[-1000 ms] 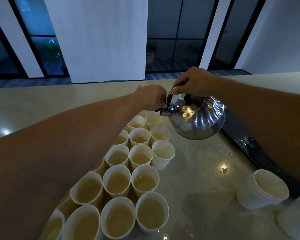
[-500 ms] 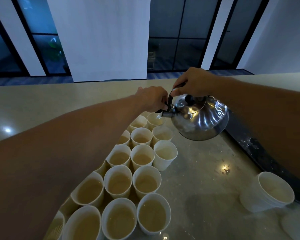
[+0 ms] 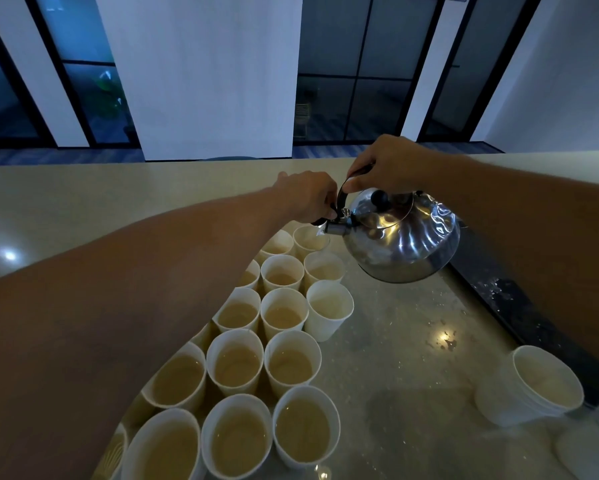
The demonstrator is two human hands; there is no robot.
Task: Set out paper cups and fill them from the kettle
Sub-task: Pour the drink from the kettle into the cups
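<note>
Gripping the handle, her right hand (image 3: pixel 391 164) tips the kettle (image 3: pixel 402 237), spout left over the far cup (image 3: pixel 311 237); left hand (image 3: pixel 308 197) seemingly pinches the spout cap (image 3: pixel 320 221) open.

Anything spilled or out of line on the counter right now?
Yes. Water droplets speckle the counter right of the cups, below the kettle. One cup in the right column looks empty and sits slightly out of line. A stack of cups stands apart, near right.
</note>
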